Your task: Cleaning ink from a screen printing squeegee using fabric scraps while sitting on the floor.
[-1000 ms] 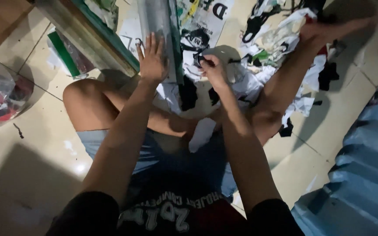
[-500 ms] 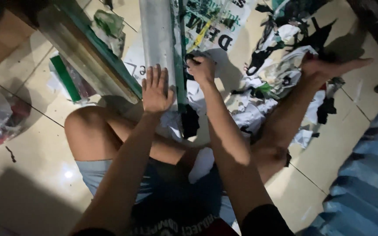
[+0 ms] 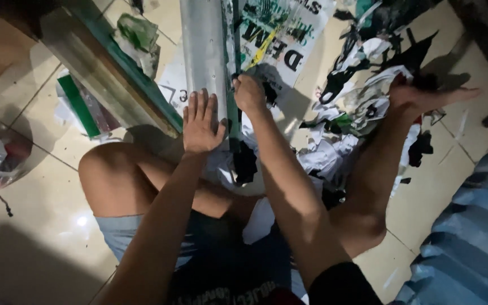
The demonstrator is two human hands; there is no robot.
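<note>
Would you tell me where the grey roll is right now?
In the head view, the grey roll lies top centre on the tiled floor, under the left hand, beside the right hand.

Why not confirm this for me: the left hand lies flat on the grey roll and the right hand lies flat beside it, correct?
Not quite. The head view shows the left hand flat on the grey roll, but the right hand is curled closed at the roll's green edge, not flat.

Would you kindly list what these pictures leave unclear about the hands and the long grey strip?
- Head view: what the right hand pinches is hidden inside its closed fingers.
- The grey strip is cut off by the top edge.
- The scraps on the floor are too dim and jumbled to identify.
- The left hand covers the strip's near end.
</note>
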